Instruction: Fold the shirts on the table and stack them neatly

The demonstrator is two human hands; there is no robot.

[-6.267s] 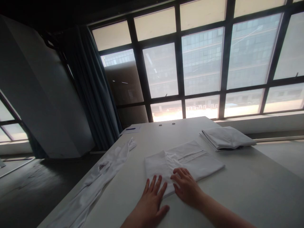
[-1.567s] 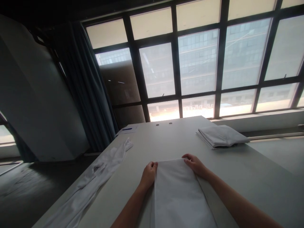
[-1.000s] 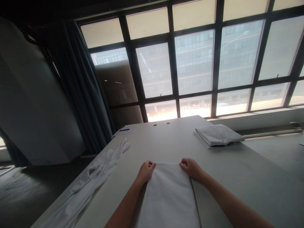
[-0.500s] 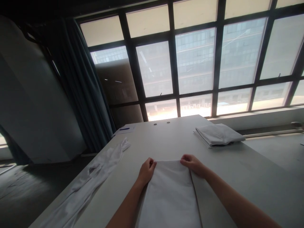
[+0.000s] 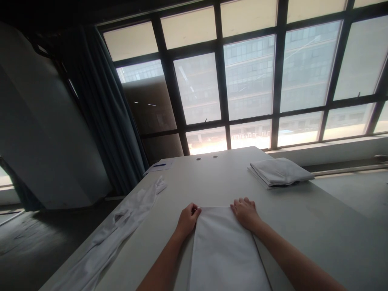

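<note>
A folded white garment (image 5: pixel 224 250) lies on the grey table (image 5: pixel 318 226) right in front of me, its far edge between my hands. My left hand (image 5: pixel 188 218) pinches the far left corner of that garment, fingers curled shut. My right hand (image 5: pixel 245 212) rests on the far right corner with its fingers lying fairly flat over the cloth. Both forearms run along the garment's sides.
A stack of folded white cloth (image 5: pixel 280 171) sits at the table's far right. A long unfolded white garment (image 5: pixel 118 226) trails along the left edge. A sheet of paper with a blue pen (image 5: pixel 159 165) lies at the far left corner, before a wall of windows (image 5: pixel 248 81).
The garment was open and flat under my palms several seconds ago; it now lies folded into a narrow panel. In the last half second my right hand's fingers flattened onto the corner.
</note>
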